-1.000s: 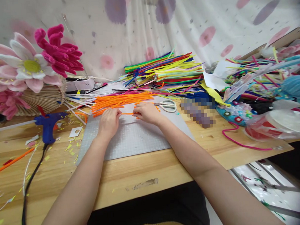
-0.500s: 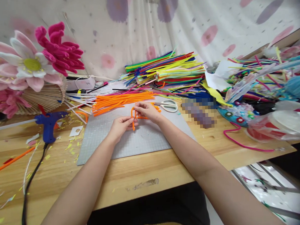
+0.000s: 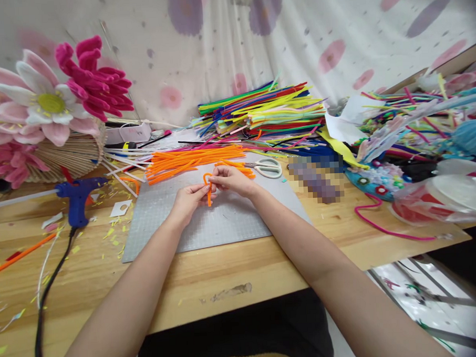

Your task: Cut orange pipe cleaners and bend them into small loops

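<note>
Above the grey cutting mat [image 3: 232, 221], both hands pinch one orange pipe cleaner [image 3: 209, 195], which is bent into a small narrow loop with its ends hanging down. My left hand [image 3: 189, 201] is closed on its lower left part. My right hand [image 3: 230, 180] grips it near the top of the loop, from the right. Behind the hands lies a pile of orange pipe cleaners [image 3: 182, 162], with shorter orange pieces [image 3: 241, 168] at its right. Scissors [image 3: 268, 168] rest at the mat's back right edge.
On the left are a blue glue gun [image 3: 78, 201] with a black cord and a fluffy flower bouquet [image 3: 51, 102]. Coloured pipe cleaners [image 3: 266, 111] are heaped at the back. A wrapped red and white container [image 3: 440, 198] stands right, near a pink strand [image 3: 382, 230].
The orange piece has been bent into a narrower loop, and its part that stretched right under my right hand has been drawn in. My right hand has shifted slightly left and down.
</note>
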A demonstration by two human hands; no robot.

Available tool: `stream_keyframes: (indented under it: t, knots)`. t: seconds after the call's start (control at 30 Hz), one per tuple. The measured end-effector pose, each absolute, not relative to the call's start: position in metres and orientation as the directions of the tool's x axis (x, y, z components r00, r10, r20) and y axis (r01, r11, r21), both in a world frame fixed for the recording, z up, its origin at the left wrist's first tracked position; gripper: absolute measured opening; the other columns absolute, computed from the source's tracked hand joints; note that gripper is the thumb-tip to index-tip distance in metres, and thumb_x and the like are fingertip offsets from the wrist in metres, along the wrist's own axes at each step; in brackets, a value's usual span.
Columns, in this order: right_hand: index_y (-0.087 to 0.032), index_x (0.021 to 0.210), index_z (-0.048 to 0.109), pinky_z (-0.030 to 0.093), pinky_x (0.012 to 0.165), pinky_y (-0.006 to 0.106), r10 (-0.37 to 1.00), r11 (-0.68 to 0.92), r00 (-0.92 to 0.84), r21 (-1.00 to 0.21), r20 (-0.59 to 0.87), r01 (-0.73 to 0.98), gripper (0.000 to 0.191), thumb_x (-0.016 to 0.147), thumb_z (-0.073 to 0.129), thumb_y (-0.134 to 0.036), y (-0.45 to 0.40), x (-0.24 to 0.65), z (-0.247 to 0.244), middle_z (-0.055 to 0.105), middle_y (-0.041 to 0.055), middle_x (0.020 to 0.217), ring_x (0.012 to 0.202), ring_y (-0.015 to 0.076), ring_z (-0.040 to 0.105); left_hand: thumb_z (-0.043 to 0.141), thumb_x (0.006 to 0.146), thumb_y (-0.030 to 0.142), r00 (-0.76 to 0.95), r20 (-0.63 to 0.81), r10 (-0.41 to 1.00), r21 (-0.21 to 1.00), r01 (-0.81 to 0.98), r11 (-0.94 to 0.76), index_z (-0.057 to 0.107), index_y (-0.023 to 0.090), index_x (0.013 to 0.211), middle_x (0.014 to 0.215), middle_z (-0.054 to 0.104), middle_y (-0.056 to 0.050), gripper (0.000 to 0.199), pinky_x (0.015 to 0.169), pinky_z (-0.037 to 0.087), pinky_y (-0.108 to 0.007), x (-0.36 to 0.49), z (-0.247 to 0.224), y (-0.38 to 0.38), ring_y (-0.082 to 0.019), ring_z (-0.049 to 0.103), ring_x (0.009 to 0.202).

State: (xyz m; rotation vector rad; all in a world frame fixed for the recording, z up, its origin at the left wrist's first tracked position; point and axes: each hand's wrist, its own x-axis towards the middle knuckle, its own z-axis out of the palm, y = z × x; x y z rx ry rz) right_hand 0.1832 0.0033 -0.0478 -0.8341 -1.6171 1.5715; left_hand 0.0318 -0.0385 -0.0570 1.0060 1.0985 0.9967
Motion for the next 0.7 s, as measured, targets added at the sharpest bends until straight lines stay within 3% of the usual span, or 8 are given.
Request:
stream_keyframes:
  t: [0.5, 0.7]
  knots:
    - [-0.015, 0.064, 0.047, 0.027, 0.045, 0.019, 0.847, 0.043, -0.531, -0.999, 0.029, 0.016, 0.033, 0.066, 0.066, -0.043, 0.0041, 0.1825, -0.0503, 0.053, -0.0044, 0.054, 0.047, 0.0049, 0.044, 0.074, 0.054, 0.038, 0.165, -0.194, 0.967, 0.978, -0.044, 0.204, 0.068, 0.012, 0.077, 0.08, 0.07, -0.008, 0.036, 0.063, 0.053, -0.029, 0.0324, -0.0595, -0.0386, -0.019, 0.066, 0.074]
    - [-0.015, 0.065, 0.051, 0.018, 0.041, 0.019, 0.849, -0.023, -0.528, -0.999, -0.003, -0.032, 0.027, 0.064, 0.067, -0.037, 0.0045, 0.1876, -0.0493, 0.042, -0.0076, 0.05, 0.042, 0.0032, 0.03, 0.077, 0.051, 0.036, 0.168, -0.209, 0.963, 0.975, -0.037, 0.218, 0.067, 0.012, 0.074, 0.071, 0.069, -0.007, 0.034, 0.06, 0.052, -0.028, 0.032, -0.0565, -0.0383, -0.016, 0.064, 0.063]
